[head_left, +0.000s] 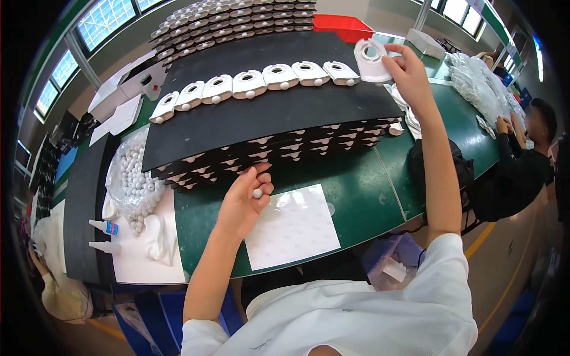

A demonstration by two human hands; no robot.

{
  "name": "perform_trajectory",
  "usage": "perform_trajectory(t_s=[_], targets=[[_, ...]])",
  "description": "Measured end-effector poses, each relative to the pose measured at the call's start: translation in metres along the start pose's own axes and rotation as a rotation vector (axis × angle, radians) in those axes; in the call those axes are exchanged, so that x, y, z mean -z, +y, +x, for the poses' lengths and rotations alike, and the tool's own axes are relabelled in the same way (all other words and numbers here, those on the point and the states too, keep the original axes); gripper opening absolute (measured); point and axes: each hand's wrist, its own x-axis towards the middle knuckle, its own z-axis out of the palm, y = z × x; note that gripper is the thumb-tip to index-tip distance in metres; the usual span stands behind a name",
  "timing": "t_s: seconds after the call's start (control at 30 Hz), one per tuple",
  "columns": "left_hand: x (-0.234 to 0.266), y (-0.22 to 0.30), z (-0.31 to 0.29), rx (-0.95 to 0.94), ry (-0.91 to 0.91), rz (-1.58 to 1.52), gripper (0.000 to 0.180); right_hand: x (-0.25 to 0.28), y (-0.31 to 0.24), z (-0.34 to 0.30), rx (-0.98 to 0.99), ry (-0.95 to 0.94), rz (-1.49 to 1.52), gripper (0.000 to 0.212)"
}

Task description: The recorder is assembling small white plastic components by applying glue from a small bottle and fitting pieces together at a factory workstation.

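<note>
My right hand (409,77) pinches a flat white plastic piece with a round hole (374,70) by its edge, just past the right end of a row of similar pieces. In the curled fingers of my left hand (240,199) sits a small white ball (257,193), in front of the stacked black boards. Along the top black board (267,113) runs the row of white pieces (248,83), each with a white ball at its near edge. Several boards bearing like pieces are stacked beneath it.
A clear bag of white balls (133,169) lies left of the stack, near two small glue bottles (109,227) and a crumpled white cloth (159,240). A white sheet (294,228) lies in front. Behind are more stacked boards (237,29) and a red bin (341,25). A person sits far right.
</note>
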Motion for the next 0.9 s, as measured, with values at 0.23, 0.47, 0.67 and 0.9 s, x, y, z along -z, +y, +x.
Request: perform_trajectory(t_s=[0.23, 0.47, 0.67, 0.9], targets=[[0.005, -0.002, 0.002, -0.043, -0.012, -0.060, 0.029, 0.000, 0.056, 0.044, -0.239, -0.184, -0.196, 0.033], [0.005, -0.001, 0.001, -0.046, -0.035, -0.095, 0.029, -0.008, 0.044, 0.044, 0.119, -0.255, -0.434, 0.038], [0.006, -0.002, 0.000, -0.027, -0.047, -0.074, 0.030, -0.039, 0.019, 0.006, 0.287, -0.419, -0.682, 0.053], [0.006, -0.004, 0.002, -0.033, -0.035, -0.037, 0.032, -0.052, 0.022, 0.011, 0.132, -0.465, -0.736, 0.058]])
